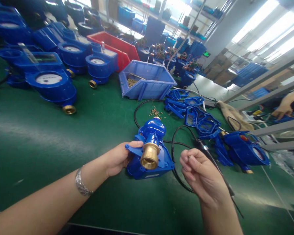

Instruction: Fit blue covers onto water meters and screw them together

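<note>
My left hand (119,157) grips a blue water meter (149,150) by its left side, holding it on the green table (39,143) with its brass threaded end (150,157) facing me. To its right, my right hand (201,176) is curled shut around a thin black tool or cable (218,169) that runs down past my wrist. A black cable (173,143) loops between the meter and my right hand. A silver bracelet sits on my left wrist.
Several blue water meters (51,81) stand at the back left. A blue bin (147,80) holds small brass screws; loose screws (155,112) lie before it. Blue plastic covers (198,117) and another meter (245,151) lie right. A red bin (117,45) sits behind. Another person's hand (283,107) is far right.
</note>
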{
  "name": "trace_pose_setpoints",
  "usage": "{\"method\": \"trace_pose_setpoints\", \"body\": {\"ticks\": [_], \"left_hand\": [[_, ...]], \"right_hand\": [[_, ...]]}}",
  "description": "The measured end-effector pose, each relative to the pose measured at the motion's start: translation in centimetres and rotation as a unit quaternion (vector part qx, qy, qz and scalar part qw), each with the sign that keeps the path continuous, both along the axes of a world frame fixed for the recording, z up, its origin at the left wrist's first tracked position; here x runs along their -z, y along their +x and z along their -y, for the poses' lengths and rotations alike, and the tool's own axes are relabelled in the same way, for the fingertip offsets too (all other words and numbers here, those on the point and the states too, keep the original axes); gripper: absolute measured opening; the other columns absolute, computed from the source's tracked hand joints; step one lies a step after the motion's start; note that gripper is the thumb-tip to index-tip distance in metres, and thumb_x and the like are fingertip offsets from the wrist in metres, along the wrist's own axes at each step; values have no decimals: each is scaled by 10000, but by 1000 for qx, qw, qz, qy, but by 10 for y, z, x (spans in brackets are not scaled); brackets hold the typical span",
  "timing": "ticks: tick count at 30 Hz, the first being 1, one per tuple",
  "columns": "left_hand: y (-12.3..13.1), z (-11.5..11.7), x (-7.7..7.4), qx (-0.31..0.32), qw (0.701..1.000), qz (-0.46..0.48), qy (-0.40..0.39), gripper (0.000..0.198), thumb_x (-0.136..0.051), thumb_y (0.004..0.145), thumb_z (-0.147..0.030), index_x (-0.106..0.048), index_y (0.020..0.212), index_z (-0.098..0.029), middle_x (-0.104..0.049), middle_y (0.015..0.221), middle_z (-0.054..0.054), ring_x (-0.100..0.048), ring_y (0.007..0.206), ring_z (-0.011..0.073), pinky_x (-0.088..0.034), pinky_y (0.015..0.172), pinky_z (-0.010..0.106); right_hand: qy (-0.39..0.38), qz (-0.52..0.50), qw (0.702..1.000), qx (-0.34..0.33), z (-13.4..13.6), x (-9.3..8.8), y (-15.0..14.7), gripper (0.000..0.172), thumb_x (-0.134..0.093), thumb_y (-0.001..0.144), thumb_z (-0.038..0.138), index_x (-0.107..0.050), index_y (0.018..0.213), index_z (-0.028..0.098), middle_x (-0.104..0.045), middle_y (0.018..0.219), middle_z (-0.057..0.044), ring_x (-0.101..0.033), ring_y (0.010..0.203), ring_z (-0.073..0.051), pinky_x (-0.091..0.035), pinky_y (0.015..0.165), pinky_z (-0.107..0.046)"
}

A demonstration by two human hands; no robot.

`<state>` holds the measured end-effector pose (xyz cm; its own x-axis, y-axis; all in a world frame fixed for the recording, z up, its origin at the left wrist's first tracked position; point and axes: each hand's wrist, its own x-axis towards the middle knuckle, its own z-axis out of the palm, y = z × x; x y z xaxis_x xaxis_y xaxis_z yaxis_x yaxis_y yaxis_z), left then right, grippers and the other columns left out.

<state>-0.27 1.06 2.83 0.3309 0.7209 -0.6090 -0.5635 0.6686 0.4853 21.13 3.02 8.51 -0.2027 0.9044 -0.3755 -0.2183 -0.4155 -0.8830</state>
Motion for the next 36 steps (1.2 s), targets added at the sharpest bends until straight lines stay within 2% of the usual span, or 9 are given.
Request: {"method": "trace_pose_setpoints", "body": {"ticks": [4, 8, 10, 16, 22, 25, 29, 32, 36], "left_hand": [[1, 0, 0, -3, 1000, 4, 6, 247, -648, 710, -307, -665, 840, -98, -703, 746, 57, -638, 717, 190, -451, 763, 315], [0, 1, 1, 1, 1000, -4, 11, 257, -627, 738, -320, -673, 861, -100, -720, 772, 57, -637, 717, 180, -452, 756, 301], [0, 1, 1, 1, 1000, -8, 13, 255, -612, 756, -319, -674, 869, -99, -721, 775, 58, -636, 717, 178, -453, 756, 299], [2, 1, -2, -3, 1000, 3, 11, 227, -603, 762, -283, -668, 865, -92, -714, 783, 65, -641, 707, 184, -471, 749, 302], [0, 1, 1, -6, 1000, -12, 8, 237, -625, 745, -306, -662, 867, -106, -716, 782, 61, -637, 683, 173, -475, 736, 291], [0, 3, 1, -3, 1000, -3, 15, 242, -632, 736, -309, -666, 862, -106, -717, 772, 62, -638, 686, 172, -469, 740, 292], [0, 3, 0, 2, 1000, 11, 10, 270, -649, 717, -327, -679, 860, -100, -729, 775, 75, -652, 723, 193, -463, 752, 309], [0, 2, -1, 5, 1000, 14, 3, 296, -683, 689, -345, -681, 867, -109, -735, 793, 73, -658, 736, 200, -465, 765, 319], [-1, 1, 0, 12, 1000, 2, -1, 337, -708, 673, -384, -683, 864, -108, -739, 792, 68, -659, 711, 186, -478, 754, 305]], "right_hand": [[-39, -12, 999, 25, 27, 12, -14, 222, -854, 495, 275, -673, 612, 221, -571, 566, 8, -402, 378, -27, -268, 313, -116], [92, 127, 987, 36, 56, 21, -36, 97, -766, 637, 306, -682, 668, 271, -617, 568, -9, -467, 381, -96, -332, 327, -198], [225, 260, 939, 24, 65, 24, -46, 41, -692, 731, 266, -674, 740, 303, -626, 569, 0, -532, 442, -136, -416, 400, -246], [504, 484, 714, -36, 64, 26, -59, 126, -546, 848, 151, -602, 913, 243, -664, 648, -9, -578, 489, -148, -443, 483, -263], [574, 538, 612, -83, 57, 20, -61, 169, -478, 864, 96, -615, 768, 118, -593, 557, -30, -539, 454, -142, -370, 464, -258], [573, 520, 620, -131, 58, 11, -58, 201, -454, 863, 78, -638, 789, 109, -601, 556, -29, -564, 472, -143, -399, 484, -248], [509, 488, 695, -140, 44, -14, -38, 182, -470, 875, 135, -649, 868, 168, -705, 743, -16, -660, 633, -119, -476, 594, -190], [423, 564, 703, -98, 3, -24, -25, 164, -499, 866, 204, -660, 839, 188, -702, 748, -16, -655, 646, -143, -475, 570, -216], [296, 618, 710, -162, -78, -4, -35, 158, -526, 833, 137, -683, 835, 154, -707, 809, -50, -652, 741, -164, -490, 676, -259]]}}
